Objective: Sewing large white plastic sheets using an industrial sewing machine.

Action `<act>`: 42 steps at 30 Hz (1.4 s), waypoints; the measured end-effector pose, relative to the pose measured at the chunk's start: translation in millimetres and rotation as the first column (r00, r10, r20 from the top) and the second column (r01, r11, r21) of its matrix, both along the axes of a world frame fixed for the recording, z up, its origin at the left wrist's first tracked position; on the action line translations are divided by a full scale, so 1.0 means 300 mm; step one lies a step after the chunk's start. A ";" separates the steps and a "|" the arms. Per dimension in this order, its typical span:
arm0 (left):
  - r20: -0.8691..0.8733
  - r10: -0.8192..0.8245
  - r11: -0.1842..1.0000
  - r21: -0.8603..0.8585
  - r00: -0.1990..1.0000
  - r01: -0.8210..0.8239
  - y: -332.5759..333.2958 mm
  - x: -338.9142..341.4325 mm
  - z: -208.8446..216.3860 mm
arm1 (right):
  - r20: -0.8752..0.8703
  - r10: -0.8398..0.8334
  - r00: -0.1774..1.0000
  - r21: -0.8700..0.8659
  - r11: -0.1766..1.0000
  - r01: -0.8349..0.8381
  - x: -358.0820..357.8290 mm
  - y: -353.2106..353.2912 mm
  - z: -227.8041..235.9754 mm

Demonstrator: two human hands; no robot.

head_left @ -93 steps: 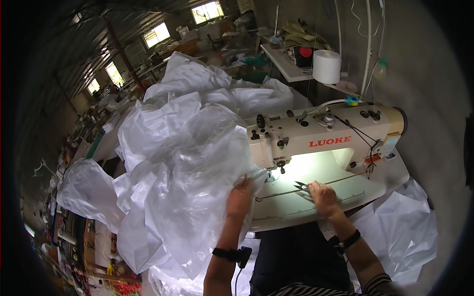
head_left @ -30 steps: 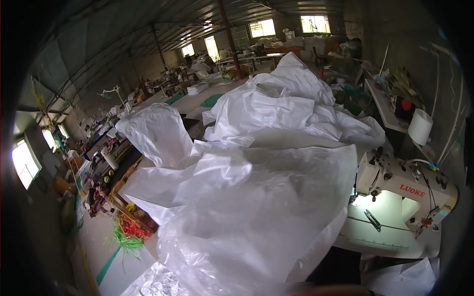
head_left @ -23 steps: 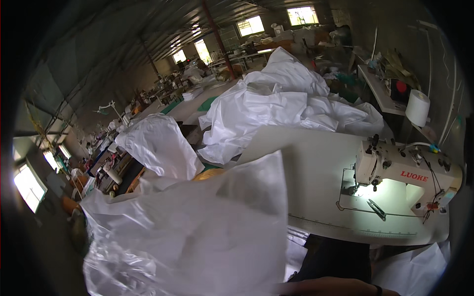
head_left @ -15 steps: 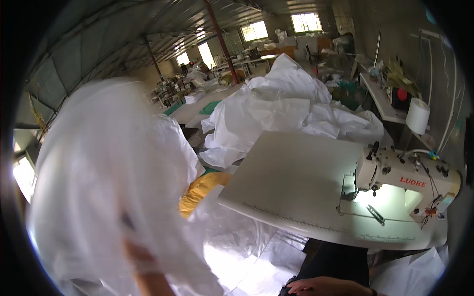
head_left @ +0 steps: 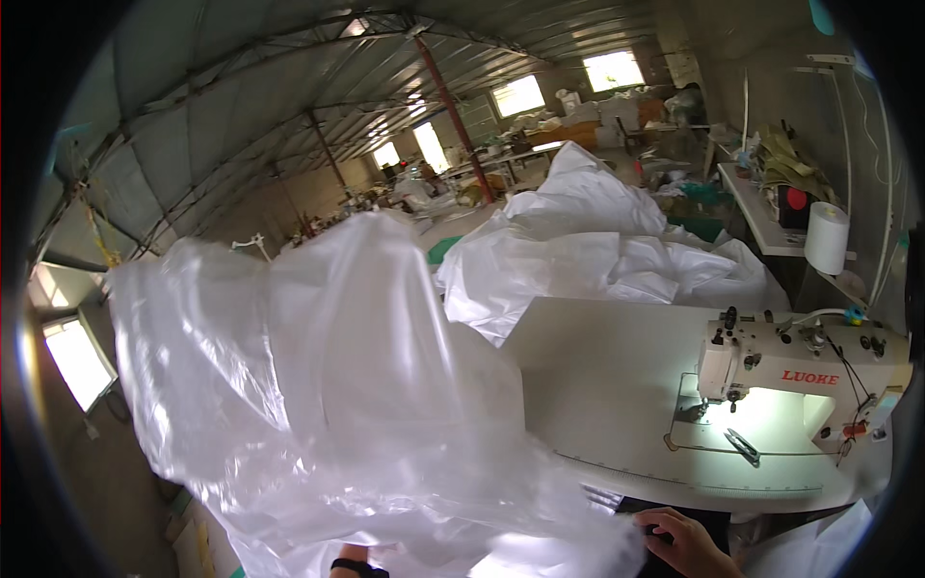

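Note:
A large, thin white plastic sheet (head_left: 366, 385) billows up on my left and covers the left end of the sewing table. My left hand (head_left: 356, 553) is at the bottom of the view, a dark band around its wrist. The sheet's folds hide its fingers, so its grip does not show. My right hand (head_left: 682, 541) is in front of the table's near edge. Its fingers are bent but apart from the thumb, beside the sheet's blurred right edge. On the tabletop (head_left: 597, 385) stands a white sewing machine (head_left: 809, 371), its lamp lit. Small metal thread snips (head_left: 743, 446) lie near its needle.
Behind the table rises a heap of white sheeting (head_left: 597, 241). A white thread cone (head_left: 827, 238) stands at the right by a side bench (head_left: 756, 212). Farther back are a red post (head_left: 453, 120) and more worktables. Another white sheet (head_left: 809, 544) hangs at lower right.
The white sheet has dropped from its raised, blurred sweep and spread rightward over the table's left end. My right hand has lifted off the dark cloth and moved right. The view has shifted slightly.

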State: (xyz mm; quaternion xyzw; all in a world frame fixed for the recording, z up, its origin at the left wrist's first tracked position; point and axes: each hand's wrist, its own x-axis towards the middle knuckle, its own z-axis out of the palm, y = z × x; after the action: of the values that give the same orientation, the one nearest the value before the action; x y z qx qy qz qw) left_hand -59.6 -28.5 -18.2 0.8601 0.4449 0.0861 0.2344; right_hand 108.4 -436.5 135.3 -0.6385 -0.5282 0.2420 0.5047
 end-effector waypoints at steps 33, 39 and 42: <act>-0.318 0.032 0.999 -0.021 0.948 -0.040 -0.039 -0.763 0.012 | 0.074 0.058 0.996 -0.206 0.978 -0.042 0.032 0.014 -0.088; -0.154 -0.152 0.988 -0.058 0.976 0.144 0.142 -0.029 0.371 | 0.298 0.048 0.953 -0.001 0.999 -0.050 0.022 0.115 0.047; -0.079 -0.249 0.968 -0.067 0.965 0.244 -0.005 0.124 0.272 | 0.282 -0.063 0.957 -0.045 0.996 0.079 0.085 0.113 0.063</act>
State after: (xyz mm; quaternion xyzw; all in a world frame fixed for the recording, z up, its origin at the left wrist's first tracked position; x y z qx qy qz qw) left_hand -22.4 -30.0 63.5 0.9046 0.3467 0.0060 0.2480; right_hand 133.9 -402.7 154.2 -0.6985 -0.5643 0.1455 0.4154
